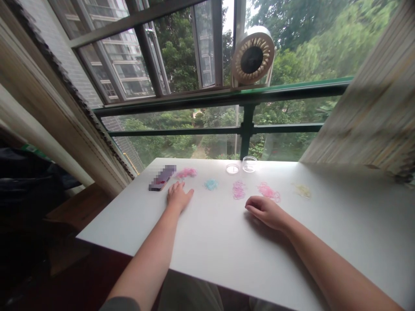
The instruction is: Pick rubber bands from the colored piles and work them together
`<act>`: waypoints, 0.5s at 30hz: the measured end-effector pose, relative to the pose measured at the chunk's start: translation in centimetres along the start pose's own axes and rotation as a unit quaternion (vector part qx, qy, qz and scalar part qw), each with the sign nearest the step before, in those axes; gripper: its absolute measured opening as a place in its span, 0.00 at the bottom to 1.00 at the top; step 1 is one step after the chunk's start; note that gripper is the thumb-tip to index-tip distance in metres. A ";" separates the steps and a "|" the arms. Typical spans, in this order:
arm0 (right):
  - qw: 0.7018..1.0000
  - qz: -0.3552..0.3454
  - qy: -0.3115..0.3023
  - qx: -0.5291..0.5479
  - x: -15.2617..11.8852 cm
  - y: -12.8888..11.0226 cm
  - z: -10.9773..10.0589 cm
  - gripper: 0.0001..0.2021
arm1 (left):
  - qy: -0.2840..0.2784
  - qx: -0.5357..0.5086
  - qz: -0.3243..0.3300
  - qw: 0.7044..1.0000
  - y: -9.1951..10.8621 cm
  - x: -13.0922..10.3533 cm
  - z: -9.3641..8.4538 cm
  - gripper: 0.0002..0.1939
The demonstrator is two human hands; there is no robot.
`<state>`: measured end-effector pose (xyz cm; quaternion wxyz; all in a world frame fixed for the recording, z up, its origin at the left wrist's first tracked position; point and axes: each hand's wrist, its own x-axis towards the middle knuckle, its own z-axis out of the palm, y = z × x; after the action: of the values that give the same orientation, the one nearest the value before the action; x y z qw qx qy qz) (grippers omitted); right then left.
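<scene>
My left hand (179,197) lies flat on the white table with its fingers spread and nothing in them. Just beyond its fingertips is a pile of deep pink elastic bands (187,173), and a phone (162,178) lies to its left. My right hand (267,212) rests on its side, fingers curled towards the thumb; whatever is inside, if anything, is hidden. Close behind it sit coral-pink bands (269,191), with lilac-pink bands (239,190) off to the left. Blue bands (211,185) lie between the hands, pale yellow bands (303,191) at the right.
Near the table's (207,242) far edge stand a clear round container (249,164) and a clear shallow lid (232,169). Behind them runs a green window railing (285,91) with a round fan (253,58) above it. Curtains (363,112) hang at both sides.
</scene>
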<state>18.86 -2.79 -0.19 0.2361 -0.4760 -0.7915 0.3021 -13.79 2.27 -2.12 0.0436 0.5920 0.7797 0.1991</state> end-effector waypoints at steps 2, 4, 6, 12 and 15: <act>1.000 0.001 -0.001 0.003 0.0 0.0 0.0 0.09 | 0.000 -0.004 0.002 1.000 -0.1 0.0 0.0 0.30; 1.000 0.000 -0.001 0.004 0.0 0.1 0.0 0.09 | 0.004 -0.012 0.009 1.000 -0.2 0.1 0.0 0.29; 1.000 -0.002 0.000 0.007 0.0 0.1 0.0 0.09 | 0.010 -0.017 0.019 1.000 -0.3 0.2 0.1 0.28; 1.000 -0.004 0.004 0.011 0.0 0.1 -0.1 0.08 | 0.035 -0.030 0.034 0.998 -0.6 1.0 0.4 0.25; 1.000 -0.006 0.003 0.003 0.0 0.1 -0.1 0.08 | 0.047 -0.043 0.039 0.997 -0.8 1.2 0.5 0.24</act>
<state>18.99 -2.77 -0.18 0.2419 -0.4713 -0.7925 0.3020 -14.68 3.33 -2.63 0.0244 0.6093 0.7483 0.2612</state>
